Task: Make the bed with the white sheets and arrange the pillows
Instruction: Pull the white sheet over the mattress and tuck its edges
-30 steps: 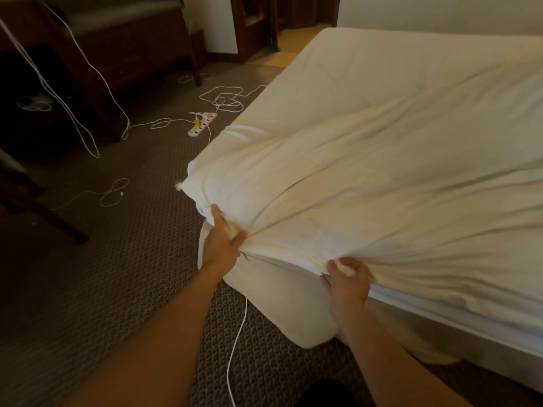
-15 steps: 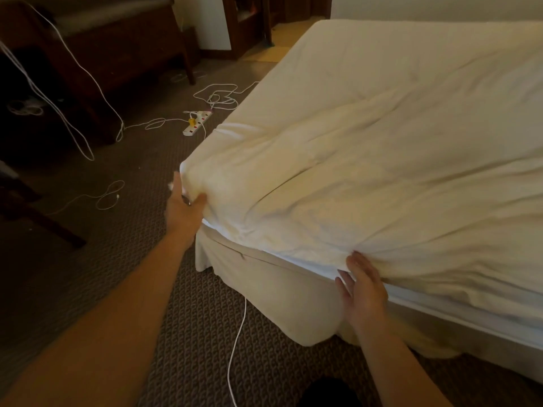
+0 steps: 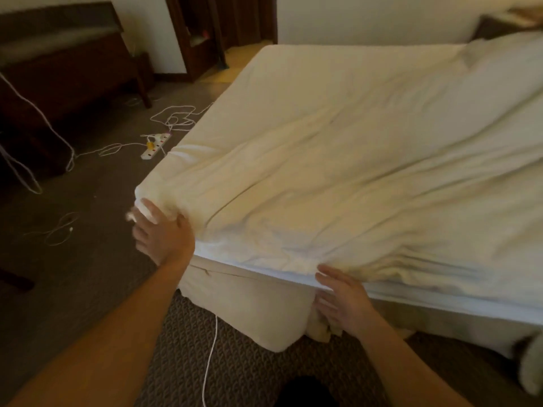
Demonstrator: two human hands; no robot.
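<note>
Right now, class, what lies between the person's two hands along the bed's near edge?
In the head view, the crumpled edge of the white sheet runs from the left hand to the right hand, above the cream bed skirt.

Both hands at the white sheet (image 3: 323, 171)
Left hand (image 3: 164, 233), at 8 o'clock, grips its corner; right hand (image 3: 343, 301), at 5 o'clock, fingers straight, at its near edge.

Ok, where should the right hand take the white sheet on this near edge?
Pinch the white sheet at the bunched hem just above the right hand, coming from the near side and below. The creases gather there and the edge hangs free over the mattress, leaving room underneath. The left hand grips the corner.
</note>
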